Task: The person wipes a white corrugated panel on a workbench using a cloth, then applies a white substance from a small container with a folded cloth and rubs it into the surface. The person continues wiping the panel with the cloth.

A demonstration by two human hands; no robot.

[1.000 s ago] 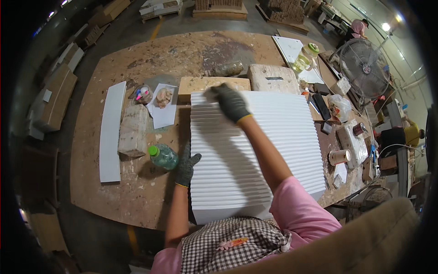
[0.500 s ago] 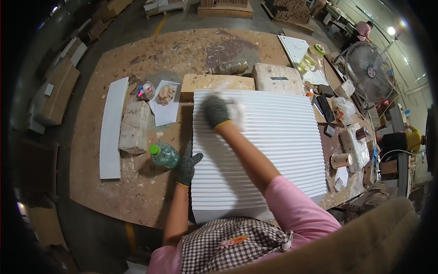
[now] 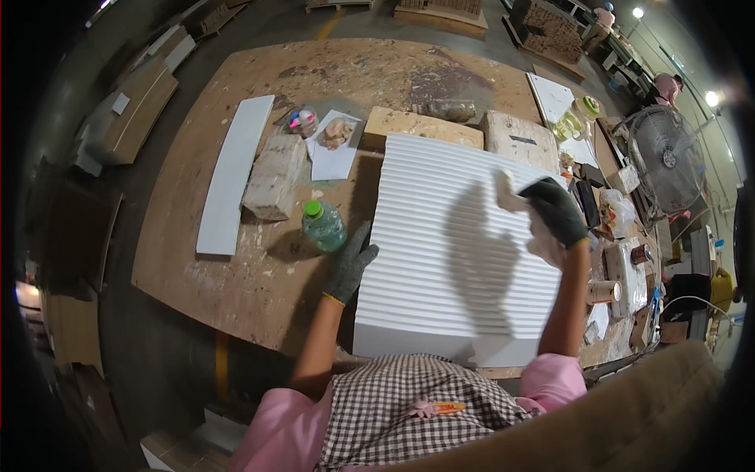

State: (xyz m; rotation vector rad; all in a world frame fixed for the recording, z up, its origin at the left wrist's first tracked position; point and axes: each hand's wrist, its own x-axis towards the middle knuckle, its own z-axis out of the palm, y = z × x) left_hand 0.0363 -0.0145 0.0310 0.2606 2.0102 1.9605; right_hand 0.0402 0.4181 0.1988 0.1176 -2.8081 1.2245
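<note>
A white ribbed panel (image 3: 417, 252) lies in front of me on the workbench. Over its right side my right hand (image 3: 560, 211), in a dark grey glove, is closed around a crumpled white cloth (image 3: 543, 245). The cloth hangs on both sides of the hand, and a dark shadow falls on the ribs to its left. My left hand (image 3: 348, 269), gloved too, rests against the panel's left edge with its fingers stretched out and the thumb apart. Just beyond it stands a green-capped clear bottle (image 3: 324, 228).
Wrapped blocks (image 3: 275, 177) and a white strip (image 3: 234, 177) lie left on the stained workbench (image 3: 330, 86). A yellowish block (image 3: 425, 126) borders the panel's far edge. A paper cup (image 3: 604, 293) and a fan (image 3: 667, 157) are at the right. Other people are farther off.
My right hand has swept the cloth from the panel's far left part to its right side. My left hand stays at the left edge. The whole view has shifted and turned slightly.
</note>
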